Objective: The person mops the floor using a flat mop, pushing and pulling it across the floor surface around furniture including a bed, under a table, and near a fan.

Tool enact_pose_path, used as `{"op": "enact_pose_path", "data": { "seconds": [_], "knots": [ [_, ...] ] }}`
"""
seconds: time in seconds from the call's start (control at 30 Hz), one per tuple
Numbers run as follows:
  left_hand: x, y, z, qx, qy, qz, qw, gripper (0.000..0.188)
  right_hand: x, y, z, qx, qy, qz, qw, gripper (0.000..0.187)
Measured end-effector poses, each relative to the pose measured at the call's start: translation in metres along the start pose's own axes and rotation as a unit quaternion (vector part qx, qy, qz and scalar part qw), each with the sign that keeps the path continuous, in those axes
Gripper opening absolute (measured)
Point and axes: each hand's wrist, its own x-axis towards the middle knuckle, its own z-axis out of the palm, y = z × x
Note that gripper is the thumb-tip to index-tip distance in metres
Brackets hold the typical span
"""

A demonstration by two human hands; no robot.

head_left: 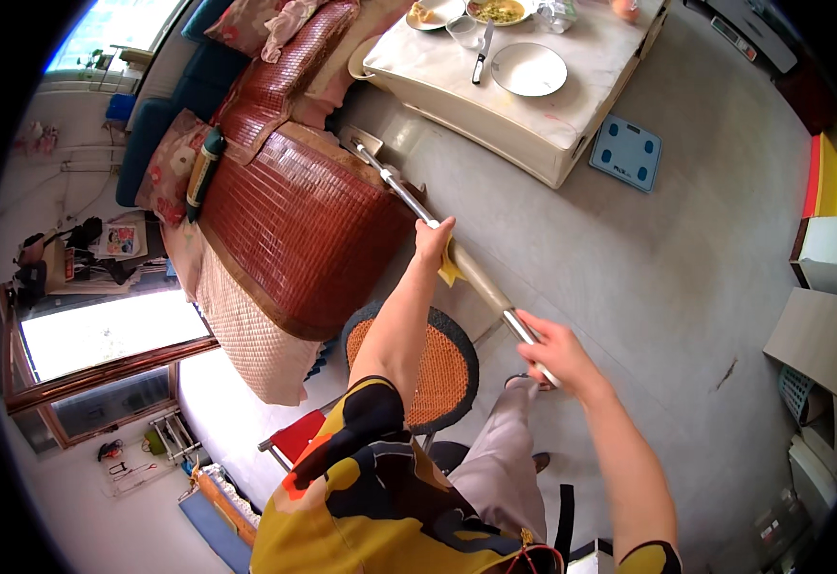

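Note:
A long-handled mop (481, 278) with a silver and tan pole slants across the middle of the view. My left hand (433, 239) is wrapped round the pole's upper-middle stretch. Lower down, near the pole's white end, my right hand (559, 354) grips it. The flat, pale mop head (361, 141) is on the grey floor (667, 277), beside the sofa's near corner and partly hard to make out. Something small and yellow (450, 271) shows behind the pole, just below my left hand; I cannot tell what it is.
A red-brown mat covers the sofa (308, 230) at left. A round woven stool (440, 373) stands by my legs. The white table (572, 124) ahead holds a plate (528, 70), a knife (483, 53) and food dishes. A blue scale (626, 153) lies beside it. Cabinets (814, 349) line the right.

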Motion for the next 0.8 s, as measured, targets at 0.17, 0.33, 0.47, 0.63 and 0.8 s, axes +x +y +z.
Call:
{"op": "enact_pose_path", "data": {
  "seconds": [0.17,0.33,0.47,0.63,0.8],
  "knots": [
    [0.014,0.011,-0.038,0.041,0.046,0.046,0.997,0.05,0.072,-0.029,0.037,-0.092,-0.008,-0.051,0.994,0.059],
    [-0.001,0.009,-0.025,-0.096,0.056,0.078,0.991,0.044,0.064,-0.028,0.028,-0.186,-0.01,-0.086,0.979,0.058],
    [0.016,-0.002,-0.012,-0.008,0.072,0.09,0.993,0.047,0.083,-0.01,0.009,-0.032,-0.025,-0.03,0.999,0.06],
    [0.057,-0.016,-0.038,0.095,-0.018,-0.072,0.993,0.051,0.074,0.003,0.041,0.007,-0.005,-0.009,1.0,0.06],
    [0.007,-0.027,0.015,0.112,-0.024,-0.07,0.991,0.052,0.002,-0.006,0.009,-0.092,0.04,-0.008,0.995,0.053]
  ]
}}
